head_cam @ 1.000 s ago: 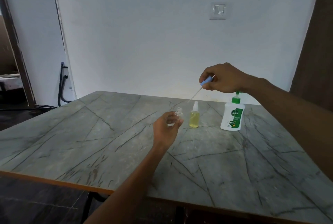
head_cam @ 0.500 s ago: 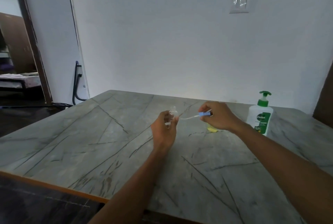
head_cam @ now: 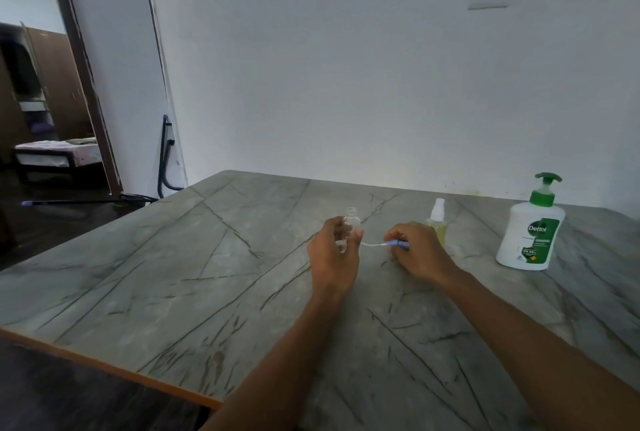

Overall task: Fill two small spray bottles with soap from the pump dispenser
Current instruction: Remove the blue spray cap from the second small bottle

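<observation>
One spray bottle [head_cam: 437,222] is sitting filled near the pump dispenser [head_cam: 530,233] — right hand [head_cam: 415,250] is lowering the pinched blue spray head [head_cam: 396,244] to the table [head_cam: 207,274] while left hand [head_cam: 334,254] is gripping the uncapped empty bottle [head_cam: 351,221] — likely filling next.

On the table [head_cam: 145,285], open bottle [head_cam: 351,222] left of capped bottle [head_cam: 437,219], dispenser [head_cam: 530,233] rightmost
</observation>
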Demonstrator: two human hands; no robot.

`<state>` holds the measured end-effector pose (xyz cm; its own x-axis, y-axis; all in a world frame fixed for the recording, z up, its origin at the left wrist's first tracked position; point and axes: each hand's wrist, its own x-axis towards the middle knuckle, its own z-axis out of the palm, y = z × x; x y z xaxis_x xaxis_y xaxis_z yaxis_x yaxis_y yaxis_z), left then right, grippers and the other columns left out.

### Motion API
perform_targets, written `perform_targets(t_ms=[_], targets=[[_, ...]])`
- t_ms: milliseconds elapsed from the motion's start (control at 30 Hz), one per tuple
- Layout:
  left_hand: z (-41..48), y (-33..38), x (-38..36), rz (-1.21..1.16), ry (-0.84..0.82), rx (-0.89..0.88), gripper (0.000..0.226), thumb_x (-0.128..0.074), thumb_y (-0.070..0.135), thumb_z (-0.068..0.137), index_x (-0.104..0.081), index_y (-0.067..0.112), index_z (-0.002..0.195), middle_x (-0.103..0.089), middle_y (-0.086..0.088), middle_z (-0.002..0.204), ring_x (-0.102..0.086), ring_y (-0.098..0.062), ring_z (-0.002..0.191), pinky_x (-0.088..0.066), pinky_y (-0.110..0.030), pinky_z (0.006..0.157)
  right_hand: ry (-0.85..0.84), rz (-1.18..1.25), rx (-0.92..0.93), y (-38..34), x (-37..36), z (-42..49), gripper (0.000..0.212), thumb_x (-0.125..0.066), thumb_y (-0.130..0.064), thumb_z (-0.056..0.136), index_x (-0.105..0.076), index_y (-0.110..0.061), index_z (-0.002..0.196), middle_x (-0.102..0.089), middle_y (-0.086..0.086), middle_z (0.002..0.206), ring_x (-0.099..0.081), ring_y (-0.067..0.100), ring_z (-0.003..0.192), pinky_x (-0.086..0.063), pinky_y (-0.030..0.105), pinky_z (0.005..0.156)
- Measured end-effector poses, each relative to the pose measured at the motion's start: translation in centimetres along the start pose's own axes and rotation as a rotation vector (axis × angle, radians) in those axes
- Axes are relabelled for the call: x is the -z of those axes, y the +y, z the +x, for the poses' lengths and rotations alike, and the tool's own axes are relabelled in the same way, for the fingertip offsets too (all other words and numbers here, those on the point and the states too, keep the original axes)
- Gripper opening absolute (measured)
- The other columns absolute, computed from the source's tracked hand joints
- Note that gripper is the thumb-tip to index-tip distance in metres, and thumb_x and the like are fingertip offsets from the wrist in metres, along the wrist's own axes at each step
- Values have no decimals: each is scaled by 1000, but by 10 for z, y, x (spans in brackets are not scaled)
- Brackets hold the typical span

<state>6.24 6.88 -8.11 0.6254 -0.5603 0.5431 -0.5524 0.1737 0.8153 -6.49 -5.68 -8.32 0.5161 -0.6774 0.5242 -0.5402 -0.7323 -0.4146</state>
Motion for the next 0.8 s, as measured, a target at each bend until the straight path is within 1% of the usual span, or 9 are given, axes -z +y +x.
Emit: perform_targets(t_ms=[100, 133, 200, 333, 433, 600, 667, 733, 800], targets=[[0, -1, 0, -4, -14, -7, 40, -66, 33, 87, -56, 15, 122, -66, 1, 112, -60, -7, 97, -50, -16, 78, 11, 2, 12, 5, -3, -3, 9, -67, -6, 84, -73, -9, 90, -70, 9, 91, -55, 13, 78, -38, 11, 71], [1, -1, -1, -5, -19, -7, 40, -66, 33, 87, -56, 15, 122, -65, 1, 112, -59, -6, 96, -48, -13, 76, 15, 7, 4, 6, -3, -3, 8, -67, -5, 84, -73, -9, 87, -69, 9, 89, -56, 13, 77, -39, 12, 70], [1, -1, -2, 0, -19, 2, 40, -65, 33, 88, -57, 15, 122, -65, 2, 111, -59, -6, 96, -45, -8, 73, 33, 14, -8, 5, -3, -1, 6, -69, -6, 83, -72, -7, 88, -68, 9, 89, -55, 13, 77, -41, 16, 72], [1, -2, -2, 12, -12, 0, 38, -65, 33, 88, -58, 15, 121, -66, 3, 110, -59, -4, 94, -41, -1, 66, 35, 1, -6, 2, -6, 7, 13, -73, -3, 81, -71, -6, 93, -66, 10, 93, -51, 10, 77, -37, 14, 72], [2, -2, -3, 36, -16, -3, 40, -65, 33, 88, -57, 14, 122, -65, 3, 111, -58, -3, 93, -39, 2, 62, 21, -14, -27, 1, -9, 9, 14, -71, -2, 82, -71, -8, 95, -66, 9, 97, -52, 10, 79, -39, 15, 75], [3, -3, -5, 64, -23, -2, 40, -64, 36, 88, -57, 16, 122, -65, 3, 113, -54, 0, 91, -35, 3, 60, 35, -8, -55, -3, -12, 8, 16, -67, -6, 87, -69, -7, 103, -65, 10, 106, -53, 11, 86, -40, 16, 83], [3, -3, -6, 62, -29, 1, 38, -64, 35, 88, -56, 17, 121, -65, 3, 113, -55, -1, 92, -36, 2, 63, 31, -7, -60, -4, -11, 9, 19, -67, -7, 87, -68, -7, 106, -65, 11, 111, -54, 12, 89, -41, 17, 86], [3, -3, -6, 61, -33, 8, 38, -64, 35, 88, -56, 17, 121, -65, 2, 113, -55, -2, 93, -36, -1, 68, 9, -11, -75, -6, -10, 9, 24, -65, -5, 88, -65, -5, 112, -62, 12, 117, -57, 19, 99, -40, 21, 94], [3, -3, -7, 55, -37, 13, 38, -64, 35, 88, -56, 18, 121, -65, 2, 114, -56, -3, 94, -40, -5, 73, 1, -17, -81, -7, -9, 8, 27, -65, -5, 88, -64, -4, 115, -61, 13, 120, -57, 23, 105, -38, 20, 95]])
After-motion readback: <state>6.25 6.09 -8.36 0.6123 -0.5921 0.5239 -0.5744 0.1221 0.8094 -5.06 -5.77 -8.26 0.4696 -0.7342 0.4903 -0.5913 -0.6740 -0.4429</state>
